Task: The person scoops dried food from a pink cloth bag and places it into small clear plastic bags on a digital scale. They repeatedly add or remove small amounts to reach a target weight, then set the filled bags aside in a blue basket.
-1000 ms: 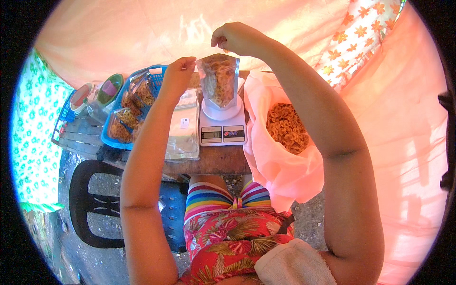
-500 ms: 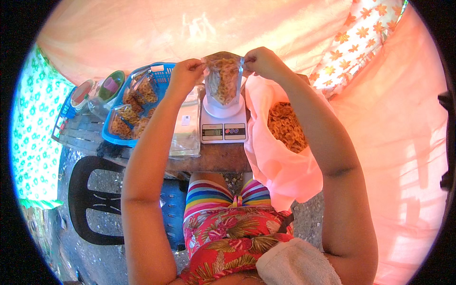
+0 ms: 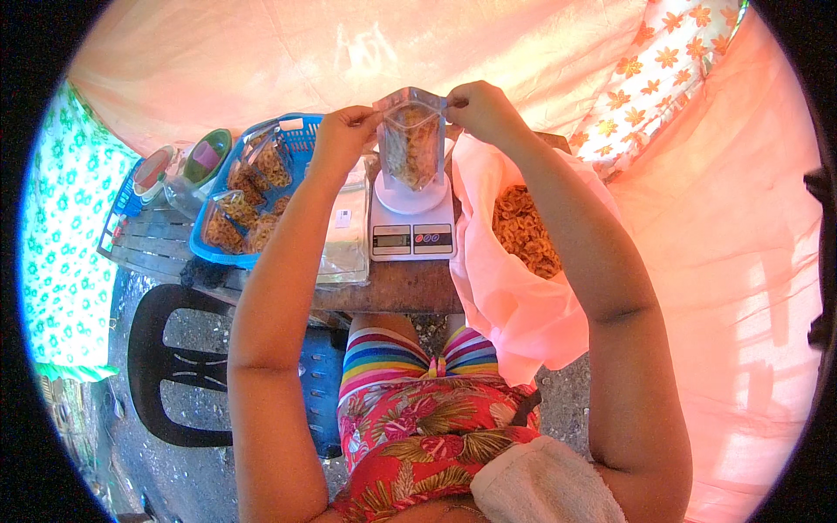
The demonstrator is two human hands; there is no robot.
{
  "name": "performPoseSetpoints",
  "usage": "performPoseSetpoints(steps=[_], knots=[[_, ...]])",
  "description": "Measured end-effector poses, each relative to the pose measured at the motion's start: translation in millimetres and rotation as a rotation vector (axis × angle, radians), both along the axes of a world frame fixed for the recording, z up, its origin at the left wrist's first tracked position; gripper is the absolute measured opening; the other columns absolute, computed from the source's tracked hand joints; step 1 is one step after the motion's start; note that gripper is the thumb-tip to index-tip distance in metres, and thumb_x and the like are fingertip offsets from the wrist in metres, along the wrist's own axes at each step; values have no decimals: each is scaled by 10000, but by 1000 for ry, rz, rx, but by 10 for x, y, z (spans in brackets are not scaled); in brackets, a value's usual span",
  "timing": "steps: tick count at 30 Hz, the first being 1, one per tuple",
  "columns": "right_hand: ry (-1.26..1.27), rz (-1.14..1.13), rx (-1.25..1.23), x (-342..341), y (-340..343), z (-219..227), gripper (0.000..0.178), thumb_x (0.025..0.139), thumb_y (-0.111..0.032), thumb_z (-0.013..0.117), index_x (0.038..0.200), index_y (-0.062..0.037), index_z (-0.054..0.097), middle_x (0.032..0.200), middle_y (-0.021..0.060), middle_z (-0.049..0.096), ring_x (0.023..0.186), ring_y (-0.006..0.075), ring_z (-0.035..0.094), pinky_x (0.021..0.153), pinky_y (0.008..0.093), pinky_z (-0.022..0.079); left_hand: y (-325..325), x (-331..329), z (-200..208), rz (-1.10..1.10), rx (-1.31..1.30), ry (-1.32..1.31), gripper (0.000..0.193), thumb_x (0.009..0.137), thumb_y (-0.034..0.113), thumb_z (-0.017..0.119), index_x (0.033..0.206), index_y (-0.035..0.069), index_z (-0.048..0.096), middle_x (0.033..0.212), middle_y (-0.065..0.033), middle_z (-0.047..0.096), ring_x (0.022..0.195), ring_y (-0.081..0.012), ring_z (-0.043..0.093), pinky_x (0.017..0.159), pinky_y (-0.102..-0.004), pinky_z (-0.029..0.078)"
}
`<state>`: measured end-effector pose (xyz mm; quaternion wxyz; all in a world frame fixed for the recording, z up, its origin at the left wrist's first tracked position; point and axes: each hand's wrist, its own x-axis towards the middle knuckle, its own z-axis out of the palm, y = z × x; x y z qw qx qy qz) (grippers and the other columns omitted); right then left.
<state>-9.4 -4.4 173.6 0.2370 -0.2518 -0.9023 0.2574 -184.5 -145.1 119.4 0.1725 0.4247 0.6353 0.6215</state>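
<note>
A clear stand-up pouch (image 3: 411, 148) with brown snack pieces inside is upright over the round platform of a white digital kitchen scale (image 3: 412, 228). Whether its base rests on the platform or hangs just above it, I cannot tell. My left hand (image 3: 347, 132) pinches the pouch's upper left corner. At the upper right corner, my right hand (image 3: 479, 109) has its fingers closed on the edge. The pouch mouth looks slightly parted between them. Right of the scale, curly brown snack pieces (image 3: 525, 234) lie in a container lined with pink cloth (image 3: 523, 327).
A blue plastic basket (image 3: 202, 228) holding several filled pouches stands on the left. Flat clear bags (image 3: 347, 235) lie between it and the scale. Green and white tubs (image 3: 207, 159) sit at the far left of the wooden table (image 3: 392, 292). A black chair (image 3: 153, 366) stands below.
The pouch top has tipped so that its mouth now shows more. My right hand has risen slightly, and both hands keep their hold on the corners.
</note>
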Motion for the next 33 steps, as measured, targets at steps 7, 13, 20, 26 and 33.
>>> performPoseSetpoints(steps=[7,13,20,26,33], knots=[[23,46,-47,250,33,-68,212,809,-152,629,944,9,654,732,95,662,655,137,636,588,262,505,-76,-22,-153,-55,-57,31,260,860,164,639,1025,-36,641,862,-74,667,768,-116,603,677,-251,490],[-119,-98,-134,1039,253,-96,180,834,-173,607,884,-4,642,702,65,633,618,125,612,576,257,494,-47,-103,-245,-122,-79,-2,291,862,160,633,1083,-29,618,958,-100,664,862,-143,605,771,-277,473],[-687,-149,-416,1870,443,-598,204,814,-147,584,966,-17,625,758,77,641,656,181,615,658,310,521,-124,-74,-301,-115,-56,-4,316,863,142,627,1126,-29,595,1043,-114,649,953,-158,599,841,-279,461],[-387,-46,137,1994,336,-1444,464,785,-102,603,1232,-80,480,1097,78,601,1031,225,557,929,301,434,-276,-38,-325,1,5,-19,307,867,130,618,1140,-10,593,1063,-94,648,989,-150,597,880,-274,451],[-235,73,-365,1657,55,-938,280,797,-44,578,1077,-52,595,998,84,637,902,229,613,775,339,503,-437,134,-310,61,47,-113,258,887,101,589,1130,16,598,1088,-70,627,1026,-133,570,902,-261,432]])
